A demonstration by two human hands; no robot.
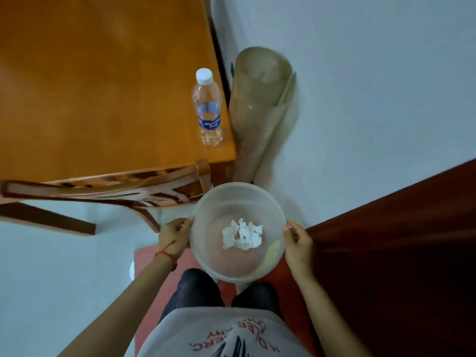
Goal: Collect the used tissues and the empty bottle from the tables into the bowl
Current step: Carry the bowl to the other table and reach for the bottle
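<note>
Head view: my left hand (173, 237) and right hand (298, 247) grip the bowl (206, 256) by opposite sides of its rim, fingers curled round the edge, holding it in front of my waist. Crumpled tissues (242, 234) lie in the bottom of the bowl. Up ahead the bottle (207, 108) stands upright, capped, near the right corner of the table (90, 86). A chair (108, 186) is tucked against the table's near edge.
</note>
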